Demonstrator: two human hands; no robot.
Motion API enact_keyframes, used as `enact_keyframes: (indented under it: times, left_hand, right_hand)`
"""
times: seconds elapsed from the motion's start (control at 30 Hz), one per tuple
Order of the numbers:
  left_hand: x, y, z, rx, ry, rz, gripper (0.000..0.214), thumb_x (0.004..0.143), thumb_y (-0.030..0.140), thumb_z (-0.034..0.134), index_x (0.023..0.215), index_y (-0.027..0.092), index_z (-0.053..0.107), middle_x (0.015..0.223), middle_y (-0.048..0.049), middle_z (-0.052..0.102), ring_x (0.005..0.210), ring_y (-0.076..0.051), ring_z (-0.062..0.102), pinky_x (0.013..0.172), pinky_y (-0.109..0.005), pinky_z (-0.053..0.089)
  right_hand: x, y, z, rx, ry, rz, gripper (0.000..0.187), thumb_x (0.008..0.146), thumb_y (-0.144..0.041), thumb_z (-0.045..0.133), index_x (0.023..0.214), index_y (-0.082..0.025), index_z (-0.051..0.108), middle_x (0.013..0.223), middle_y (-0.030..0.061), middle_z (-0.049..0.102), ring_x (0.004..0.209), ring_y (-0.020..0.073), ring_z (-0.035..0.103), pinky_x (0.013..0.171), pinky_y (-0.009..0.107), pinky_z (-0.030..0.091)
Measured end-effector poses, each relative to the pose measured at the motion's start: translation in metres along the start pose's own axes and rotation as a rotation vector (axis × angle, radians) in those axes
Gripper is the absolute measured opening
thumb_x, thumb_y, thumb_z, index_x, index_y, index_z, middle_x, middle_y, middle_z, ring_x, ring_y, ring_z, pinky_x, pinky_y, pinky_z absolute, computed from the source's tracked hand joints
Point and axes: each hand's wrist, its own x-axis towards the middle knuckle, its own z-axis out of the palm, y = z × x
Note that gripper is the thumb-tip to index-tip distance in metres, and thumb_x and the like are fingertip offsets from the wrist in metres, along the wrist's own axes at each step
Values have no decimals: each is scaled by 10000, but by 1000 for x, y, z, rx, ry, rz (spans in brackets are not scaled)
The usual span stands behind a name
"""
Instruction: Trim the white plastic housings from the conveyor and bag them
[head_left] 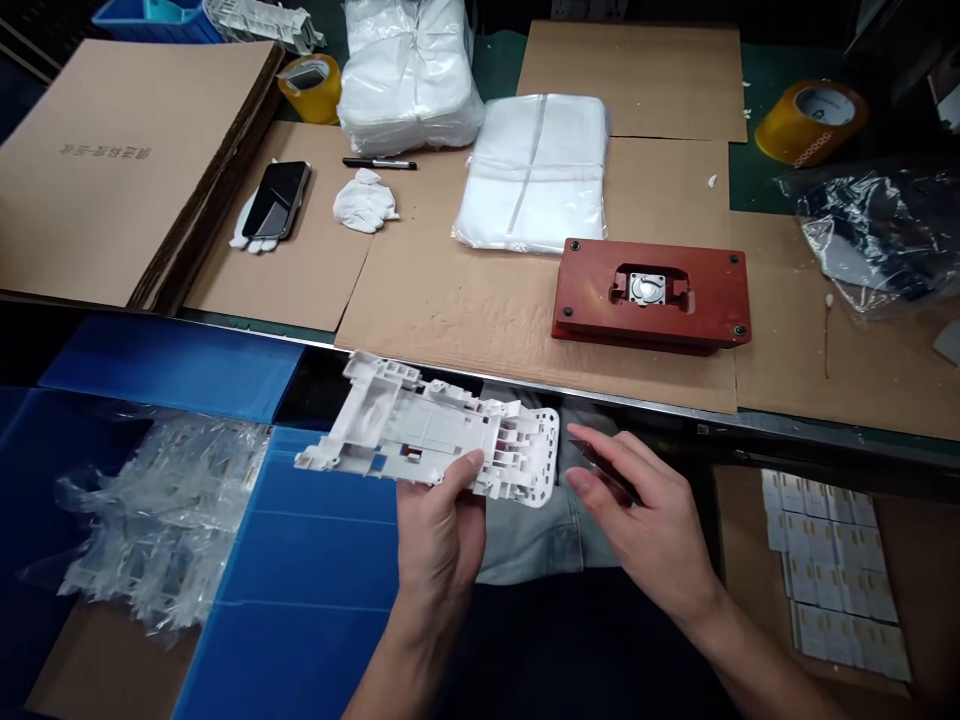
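My left hand [439, 530] grips the near edge of a white moulded plastic frame [427, 430], holding it flat in front of the table edge. Just to its right, my right hand [645, 520] pinches a thin dark tool [600, 468] whose tip points at the frame's right end. On the cardboard-covered table lies a red metal fixture [651, 293] with a small silver part seated in its recess.
Blue bins [300, 560] with clear plastic bags [165, 510] stand at my left. A box of white parts [832, 560] sits lower right. The table carries white bag stacks [536, 170], a phone [276, 200], a glove [365, 200], a marker [379, 163] and tape rolls [810, 120].
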Motion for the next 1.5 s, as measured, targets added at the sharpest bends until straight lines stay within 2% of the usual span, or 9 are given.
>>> enact_keyframes:
  times: [0.17,0.33,0.67,0.87,1.1,1.23,1.37,1.43,1.5]
  left_hand:
    - [-6,5,2,62,43,13,763,663,-9,753,1346,298,608,1350,-62,672,1349,-316,542,1071,-434,530]
    - [-10,7,3,102,32,15,812,647,-28,733,1369,316,588,1349,-48,676,1330,-327,561,1067,-436,534]
    - [-13,10,2,136,27,38,815,650,-20,748,1375,315,587,1341,-42,681,1342,-331,549,1060,-423,537]
    - [-15,10,2,123,32,44,827,648,-32,735,1381,317,579,1349,-48,676,1331,-332,559,1041,-421,550]
    - [-15,10,1,119,41,10,812,645,-33,728,1365,315,592,1332,-45,686,1347,-335,543,1045,-435,549]
    - [-15,8,4,108,48,6,855,644,-30,735,1393,342,557,1337,-38,683,1333,-332,557,1062,-444,535]
    - [-16,7,7,113,52,5,824,654,0,752,1383,336,568,1336,-37,684,1339,-338,550,1093,-458,508]
    - [-16,7,7,114,51,2,791,660,3,746,1364,327,589,1336,-36,683,1346,-335,544,1091,-452,511]
    - [-17,7,7,111,57,4,782,660,-10,732,1354,326,600,1336,-34,683,1350,-328,540,1078,-439,525]
  right_hand:
    - [-1,-4,1,-95,39,-73,421,928,-413,680,1273,-173,702,821,14,574,698,117,559,597,244,463]
    - [1,-6,-1,-175,31,-125,458,927,-442,675,1280,-151,706,807,18,555,628,102,508,550,252,428]
    - [-1,-5,-3,-237,54,-176,495,928,-465,666,1267,-107,715,799,43,581,626,115,533,540,266,437]
    - [-1,-6,-1,-212,63,-190,394,948,-407,654,1191,-114,755,767,39,583,586,102,505,499,256,405]
    - [0,-4,-1,-197,78,-148,504,912,-485,681,1282,-144,706,787,30,572,634,119,530,551,263,443]
    - [-1,-4,0,-195,88,-151,432,922,-460,676,1212,-146,745,766,26,577,580,104,491,510,259,413]
    - [-2,-4,1,-177,87,-180,353,947,-394,661,1157,-131,769,755,29,578,576,97,512,526,257,430]
    - [-2,-3,0,-189,77,-198,372,946,-407,659,1169,-128,763,758,33,583,595,105,530,541,261,446]
    - [-2,-3,-2,-205,51,-220,468,918,-471,677,1221,-119,738,780,42,595,626,122,554,559,270,469]
